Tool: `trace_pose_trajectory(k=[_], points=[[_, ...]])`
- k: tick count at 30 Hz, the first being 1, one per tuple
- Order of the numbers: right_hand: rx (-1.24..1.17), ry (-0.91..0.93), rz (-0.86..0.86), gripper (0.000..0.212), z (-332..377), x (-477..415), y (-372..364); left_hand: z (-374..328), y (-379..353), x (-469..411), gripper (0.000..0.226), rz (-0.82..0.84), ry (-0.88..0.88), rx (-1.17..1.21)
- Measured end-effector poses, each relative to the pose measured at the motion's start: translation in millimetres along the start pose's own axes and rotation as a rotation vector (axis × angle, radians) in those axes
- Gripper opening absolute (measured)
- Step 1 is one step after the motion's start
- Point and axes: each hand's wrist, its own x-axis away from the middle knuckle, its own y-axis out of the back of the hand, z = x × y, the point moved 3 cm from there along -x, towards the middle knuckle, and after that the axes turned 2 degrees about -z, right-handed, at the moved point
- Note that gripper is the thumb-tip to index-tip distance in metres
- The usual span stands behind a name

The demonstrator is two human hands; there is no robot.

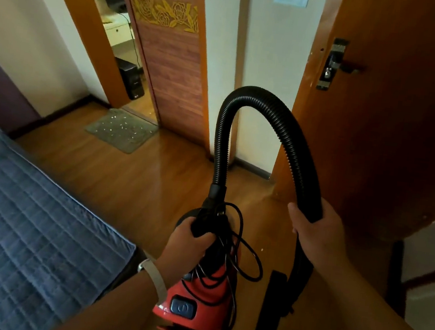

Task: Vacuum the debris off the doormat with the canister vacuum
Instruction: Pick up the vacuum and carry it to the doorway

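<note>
Gripping the red canister vacuum [194, 296] by its top in the left hand [190, 239], right hand [315, 231] wrapped round the black hose [260, 98], well apart from the speckled doormat [122, 130] left of centre, nearer the left hand, long axis seemingly across the doorway [141, 106].

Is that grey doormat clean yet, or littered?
Littered: pale specks dot the doormat, and the black floor nozzle is far from it, beside the red canister.

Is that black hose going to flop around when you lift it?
Probably floppy: the ribbed hose arches in a loop between the vacuum and the right hand. Its ridges likely give good grip, not slippery.
</note>
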Motion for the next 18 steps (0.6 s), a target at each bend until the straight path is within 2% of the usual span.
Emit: trace_pose_trajectory(k=[9,18], points=[[0.013,-0.014,0.026,0.016,47,-134,-96,-12,43,-165,0.012,0.026,0.051,0.071],[0.016,0.027,0.014,0.017,113,-240,-209,-47,132,-295,0.014,-0.073,0.022,0.084]])
